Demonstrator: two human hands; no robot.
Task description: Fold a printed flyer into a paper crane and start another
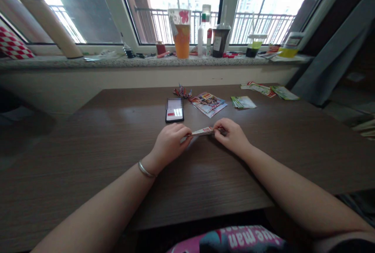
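Observation:
Between my two hands a narrow folded strip of printed paper (203,131) is stretched just over the wooden table (205,179). My left hand (172,140), with a silver bangle on its wrist, pinches the strip's left end. The right end sits between the thumb and fingers of my right hand (231,135). Just beyond my left hand lies a phone (175,113) with a lit screen. Colourful printed leaflets (209,104) are spread past the strip. Beside them, farther left, is a small bunch of folded paper pieces (182,91).
A fanned stack of green-white papers (243,102) lies right of the leaflets, with more printed slips (260,89) at the back right. The stone windowsill (140,61) carries a cup of orange drink (183,36), a dark cup (220,41), bottles (202,36) and a beige cylinder (48,22).

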